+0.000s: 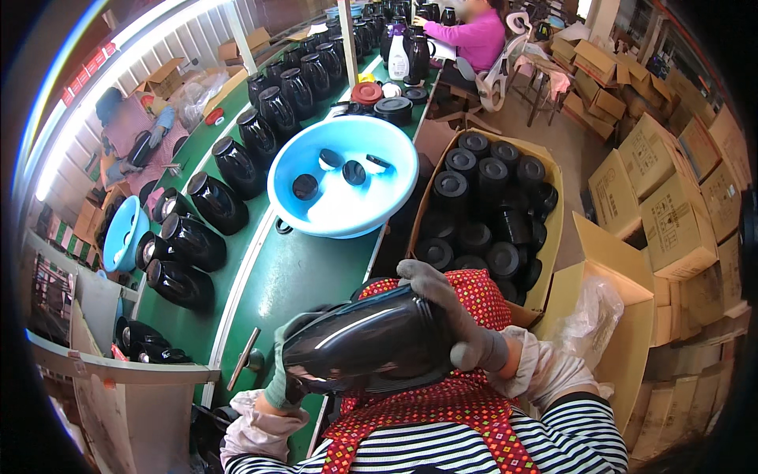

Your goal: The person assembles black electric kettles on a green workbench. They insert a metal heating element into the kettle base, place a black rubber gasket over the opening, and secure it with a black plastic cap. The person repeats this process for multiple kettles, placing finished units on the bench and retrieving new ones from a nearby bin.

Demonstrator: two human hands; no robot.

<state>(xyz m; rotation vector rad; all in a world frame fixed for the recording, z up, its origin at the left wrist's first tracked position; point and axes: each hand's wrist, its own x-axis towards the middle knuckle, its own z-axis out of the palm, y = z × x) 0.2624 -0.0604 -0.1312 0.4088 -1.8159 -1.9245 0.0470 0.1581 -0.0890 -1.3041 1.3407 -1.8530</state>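
A glossy black jug body, like a vacuum flask shell, lies on its side across my lap, held between both hands. My left hand, in a grey-green glove, is closed around its left end. At the other end, my right hand in a grey glove grips the rim, its fingers over the top. Ahead of the jug body, on the green bench, sits a light blue basin with several black round lids in it.
Rows of black jug bodies stand along the bench. To my right is a carton of black cylindrical parts, beside an opened carton with plastic film. Brown boxes are stacked farther right. One co-worker sits ahead, another across the bench.
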